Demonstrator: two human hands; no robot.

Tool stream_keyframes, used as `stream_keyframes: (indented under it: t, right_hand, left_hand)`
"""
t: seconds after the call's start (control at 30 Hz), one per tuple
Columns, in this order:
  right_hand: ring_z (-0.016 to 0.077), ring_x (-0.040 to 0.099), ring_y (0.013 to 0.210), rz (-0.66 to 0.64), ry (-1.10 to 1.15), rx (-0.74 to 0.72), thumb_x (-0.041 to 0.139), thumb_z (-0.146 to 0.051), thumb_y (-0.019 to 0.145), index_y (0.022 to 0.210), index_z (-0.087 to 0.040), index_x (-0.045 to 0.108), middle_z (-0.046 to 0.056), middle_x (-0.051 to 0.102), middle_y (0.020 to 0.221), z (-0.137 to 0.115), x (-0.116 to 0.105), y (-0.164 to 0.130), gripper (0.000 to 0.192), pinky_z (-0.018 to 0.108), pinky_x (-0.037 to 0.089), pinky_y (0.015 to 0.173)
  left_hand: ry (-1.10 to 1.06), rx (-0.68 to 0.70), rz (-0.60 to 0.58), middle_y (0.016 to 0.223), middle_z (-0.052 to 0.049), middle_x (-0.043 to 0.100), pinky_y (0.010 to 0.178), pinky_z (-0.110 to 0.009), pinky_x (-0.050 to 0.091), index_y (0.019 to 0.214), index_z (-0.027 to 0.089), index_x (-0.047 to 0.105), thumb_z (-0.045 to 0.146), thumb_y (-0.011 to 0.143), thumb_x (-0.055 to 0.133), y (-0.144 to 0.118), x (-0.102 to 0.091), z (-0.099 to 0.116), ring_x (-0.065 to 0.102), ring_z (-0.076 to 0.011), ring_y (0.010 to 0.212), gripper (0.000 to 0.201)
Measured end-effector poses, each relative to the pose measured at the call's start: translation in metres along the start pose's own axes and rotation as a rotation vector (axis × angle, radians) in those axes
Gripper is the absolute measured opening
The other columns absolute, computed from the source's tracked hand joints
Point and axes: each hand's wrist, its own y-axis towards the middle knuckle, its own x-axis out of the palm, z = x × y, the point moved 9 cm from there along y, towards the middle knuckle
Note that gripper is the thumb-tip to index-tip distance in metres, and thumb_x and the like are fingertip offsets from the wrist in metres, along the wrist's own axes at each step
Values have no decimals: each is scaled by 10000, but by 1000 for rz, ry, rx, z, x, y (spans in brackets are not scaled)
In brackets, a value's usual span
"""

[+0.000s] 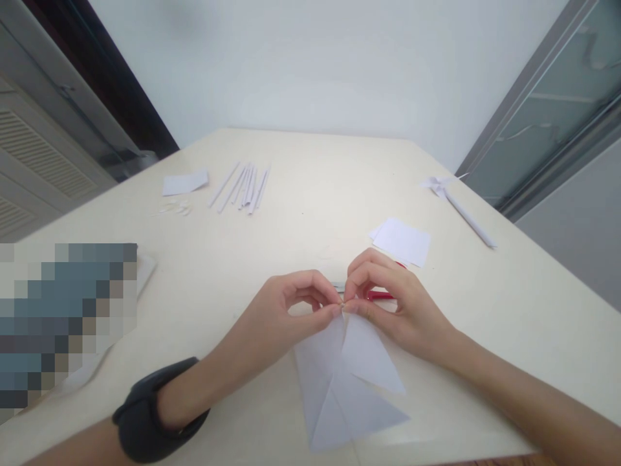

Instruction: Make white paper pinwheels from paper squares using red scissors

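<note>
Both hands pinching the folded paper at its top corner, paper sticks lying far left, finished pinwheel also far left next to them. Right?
Not quite. The head view shows the pinwheel at the far right edge of the table, not by the sticks. The rest holds: left hand and right hand pinch the folded paper at its top, sticks far left.

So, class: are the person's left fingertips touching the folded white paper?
Touching. The head view shows the left hand and right hand both pinching the top corner of the folded white paper, no gap visible at the fingertips.
</note>
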Motion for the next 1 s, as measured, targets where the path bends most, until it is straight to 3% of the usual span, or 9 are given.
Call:
stream_keyframes:
  t: [0.33, 0.47, 0.7, 1.0]
  right_hand:
    - [130, 484, 790, -16, -32, -70, 482, -167, 881, 832, -181, 478, 29, 488, 895, -8, 10, -4, 51, 288, 418, 686]
    - [127, 481, 796, 40, -65, -113, 504, -158, 868, 839, -178, 493, 23, 478, 888, -11, 5, -5, 37, 277, 411, 682]
    - [118, 476, 766, 76, -206, -223, 496, -114, 849, 890, -174, 500, 26, 468, 913, -20, 2, -9, 73, 268, 412, 649]
    - [125, 476, 768, 4, -145, -134, 431, -120, 868, 863, -178, 457, 31, 458, 928, -12, 9, -5, 64, 277, 416, 650]
  left_hand:
    - [84, 142, 73, 786, 11, 610, 719, -241, 434, 765, 173, 575, 133, 814, 563, -4, 0, 12, 567, -125, 773, 64]
    - [109, 206, 92, 799, 11, 610, 745, -245, 434, 772, 175, 575, 92, 811, 547, -5, -1, 16, 568, -123, 787, 96]
    - [49, 144, 42, 796, 10, 591, 738, -257, 431, 771, 180, 561, 134, 837, 533, -5, 2, 8, 554, -131, 794, 86]
    - [148, 149, 33, 818, 10, 603, 743, -269, 424, 794, 192, 558, 165, 847, 524, -4, 3, 10, 555, -140, 807, 68]
